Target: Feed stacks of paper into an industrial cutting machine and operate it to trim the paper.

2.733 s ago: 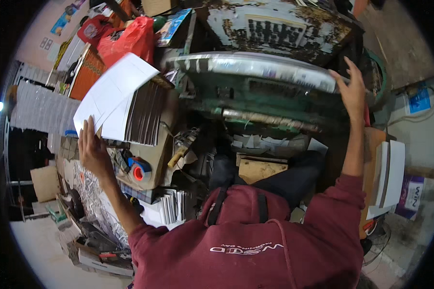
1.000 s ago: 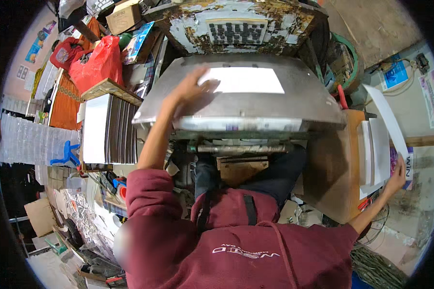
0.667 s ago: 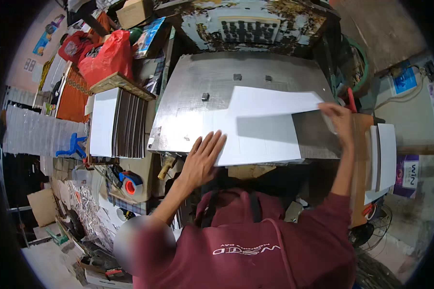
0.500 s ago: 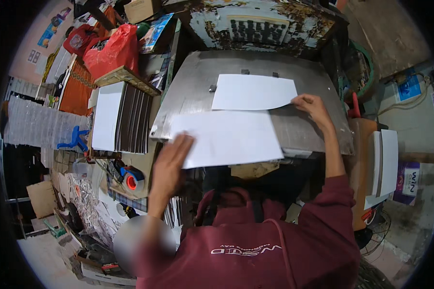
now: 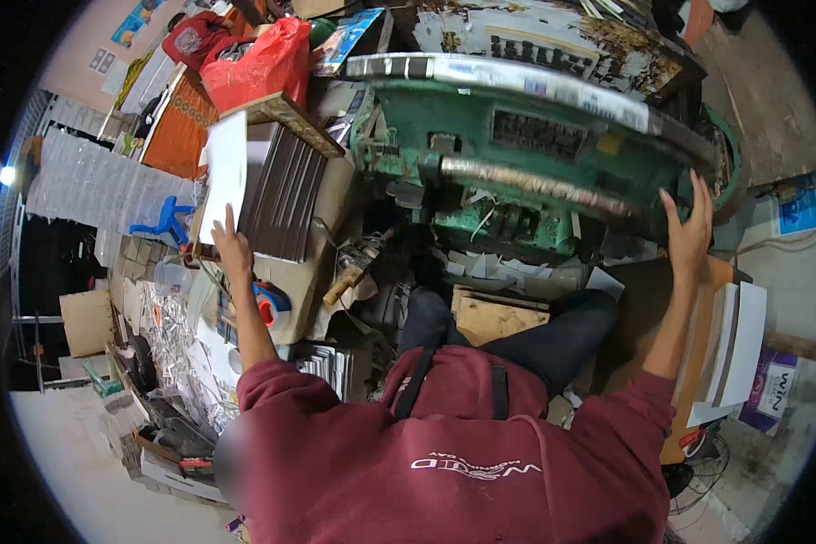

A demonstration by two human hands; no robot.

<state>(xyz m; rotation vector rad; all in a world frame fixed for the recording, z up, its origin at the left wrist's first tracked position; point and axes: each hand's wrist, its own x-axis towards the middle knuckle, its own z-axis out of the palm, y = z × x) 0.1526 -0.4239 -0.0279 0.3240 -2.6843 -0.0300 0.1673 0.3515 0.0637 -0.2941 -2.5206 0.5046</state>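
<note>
At the left, my left hand (image 5: pixel 233 252) rests its outstretched fingers on the lower part of a white sheet (image 5: pixel 224 172). The sheet lies on top of a stack of dark-edged boards or sheets (image 5: pixel 286 199). My right hand (image 5: pixel 692 222) is raised at the far right, fingers apart and holding nothing. It is close to the right end of a green machine's metal plate (image 5: pixel 535 83), which is tilted up with its green underside (image 5: pixel 598 145) showing. Whether the fingertips touch the plate, I cannot tell. The plate's upper face is hidden.
A wooden board (image 5: pixel 290 113) stands behind the stack, beside a red plastic bag (image 5: pixel 258 68). Paper scraps (image 5: pixel 508 270) lie under the machine. A tape roll (image 5: pixel 272 308) sits near my left forearm. More white sheets (image 5: pixel 739 344) are at the right.
The metal plate has swung from lying flat to tilted up, and the white sheet on it is out of sight. My left hand has moved left to the stack. My right hand has let go of the sheet.
</note>
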